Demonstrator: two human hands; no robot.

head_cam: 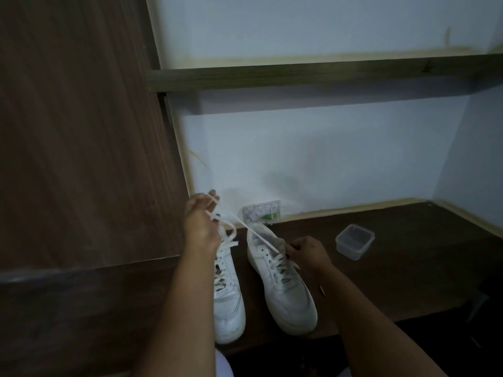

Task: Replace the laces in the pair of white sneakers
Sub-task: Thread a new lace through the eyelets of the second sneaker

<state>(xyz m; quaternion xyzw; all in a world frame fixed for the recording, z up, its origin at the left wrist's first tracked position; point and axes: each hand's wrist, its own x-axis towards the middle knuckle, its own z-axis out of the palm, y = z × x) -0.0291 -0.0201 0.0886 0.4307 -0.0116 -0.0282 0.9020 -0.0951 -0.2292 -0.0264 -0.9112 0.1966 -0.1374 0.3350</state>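
Two white sneakers stand side by side on a dark wooden desk, toes toward me. The right sneaker has a white lace stretched taut from its upper eyelets up to the left. My left hand is raised above the left sneaker and grips the far end of that lace, which loops round its fingers. My right hand rests at the right sneaker's collar and pinches the lace close to the eyelets. Part of the left sneaker is hidden behind my left forearm.
A small clear plastic container sits on the desk right of the shoes. A wall socket plate is on the back wall just behind them. A tall wooden panel rises at the left, and a shelf runs overhead.
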